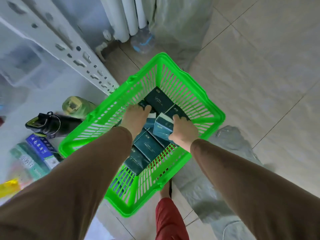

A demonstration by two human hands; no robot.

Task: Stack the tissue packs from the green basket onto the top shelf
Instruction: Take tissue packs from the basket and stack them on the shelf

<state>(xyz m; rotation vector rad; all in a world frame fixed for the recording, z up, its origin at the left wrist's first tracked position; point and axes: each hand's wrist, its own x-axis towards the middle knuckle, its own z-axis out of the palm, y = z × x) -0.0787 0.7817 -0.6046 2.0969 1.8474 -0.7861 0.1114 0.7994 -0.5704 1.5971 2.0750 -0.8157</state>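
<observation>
A bright green slatted basket (pixel 204 103) stands on the tiled floor below me. Several dark green tissue packs (pixel 149 148) lie inside it in a loose row. Both my hands reach down into the basket. My right hand (pixel 185 130) grips one tilted tissue pack (pixel 162 126), lifted a little above the others. My left hand (pixel 136 116) reaches onto another pack (pixel 144 105) near the far end, its fingers curling over the pack's edge. The top shelf is not in view.
A white perforated shelf upright (pixel 81 54) runs along the left. Beside the basket on the left lie a black bottle (pixel 52 123), a green jar (pixel 76 106) and boxed goods (pixel 39 151). A water jug (pixel 143 40) and radiator stand behind. My leg (pixel 169 220) is below.
</observation>
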